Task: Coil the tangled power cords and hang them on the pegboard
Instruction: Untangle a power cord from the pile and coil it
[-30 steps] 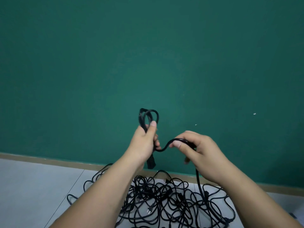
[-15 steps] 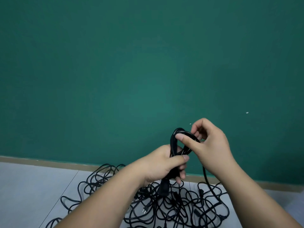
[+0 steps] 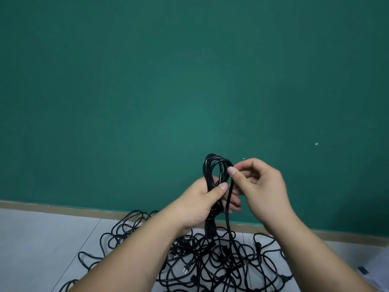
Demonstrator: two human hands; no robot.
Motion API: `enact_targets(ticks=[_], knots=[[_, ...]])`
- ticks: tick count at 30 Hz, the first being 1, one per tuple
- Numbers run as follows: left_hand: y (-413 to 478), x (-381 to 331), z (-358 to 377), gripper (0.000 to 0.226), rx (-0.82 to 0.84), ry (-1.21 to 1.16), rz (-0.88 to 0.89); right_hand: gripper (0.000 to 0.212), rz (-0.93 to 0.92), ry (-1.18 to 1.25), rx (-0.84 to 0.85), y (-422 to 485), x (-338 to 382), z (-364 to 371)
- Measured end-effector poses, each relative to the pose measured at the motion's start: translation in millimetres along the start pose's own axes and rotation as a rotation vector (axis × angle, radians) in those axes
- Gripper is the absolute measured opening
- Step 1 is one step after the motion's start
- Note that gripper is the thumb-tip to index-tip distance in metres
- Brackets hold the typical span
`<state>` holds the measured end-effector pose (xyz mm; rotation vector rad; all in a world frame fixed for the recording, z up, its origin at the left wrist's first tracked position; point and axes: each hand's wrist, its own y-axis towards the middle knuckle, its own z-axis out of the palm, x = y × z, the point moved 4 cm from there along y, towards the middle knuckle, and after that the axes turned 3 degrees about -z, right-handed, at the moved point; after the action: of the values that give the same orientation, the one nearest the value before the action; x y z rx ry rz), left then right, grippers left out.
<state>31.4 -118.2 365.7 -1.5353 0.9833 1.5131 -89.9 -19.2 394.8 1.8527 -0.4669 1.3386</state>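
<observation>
A black power cord coil [image 3: 214, 165] of several loops stands upright in my left hand [image 3: 202, 203], which grips the bundle with the thumb across its front. The coil's plug end [image 3: 209, 229] hangs below that fist. My right hand [image 3: 259, 186] pinches the cord's free strand [image 3: 228, 209] at the coil's upper right; this strand drops straight down into the tangled pile of black cords [image 3: 210, 260] on the floor. No pegboard is in view.
A plain green wall [image 3: 189, 81] fills most of the view, with a tan skirting strip [image 3: 63, 208] at its foot. The floor is pale grey tile [image 3: 42, 239]. A small dark object [image 3: 362, 269] lies at the right edge.
The coil has gained a loop and stands taller. My right hand has shifted to the coil's upper right, and my left hand has regripped the bundle lower down.
</observation>
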Motion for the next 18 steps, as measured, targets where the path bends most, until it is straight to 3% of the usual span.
enact_targets(ticks=[4,6,9,15,18], knots=[[-3,1,2,0.017,0.062,-0.032,-0.054,0.006,0.027,-0.016,-0.004,4,-6,-3],[-2,4,0,0.017,0.101,-0.013,-0.081,0.023,0.013,0.017,0.078,3,-6,1],[-3,9,2,0.015,0.19,0.036,-0.108,0.044,-0.168,-0.308,0.25,1,-2,10],[-9,11,-3,0.022,0.283,0.166,-0.153,0.053,-0.202,-0.526,0.588,-1,0,4],[-13,10,-4,0.022,0.305,0.19,-0.179,0.054,-0.25,-0.556,0.648,-4,4,3]])
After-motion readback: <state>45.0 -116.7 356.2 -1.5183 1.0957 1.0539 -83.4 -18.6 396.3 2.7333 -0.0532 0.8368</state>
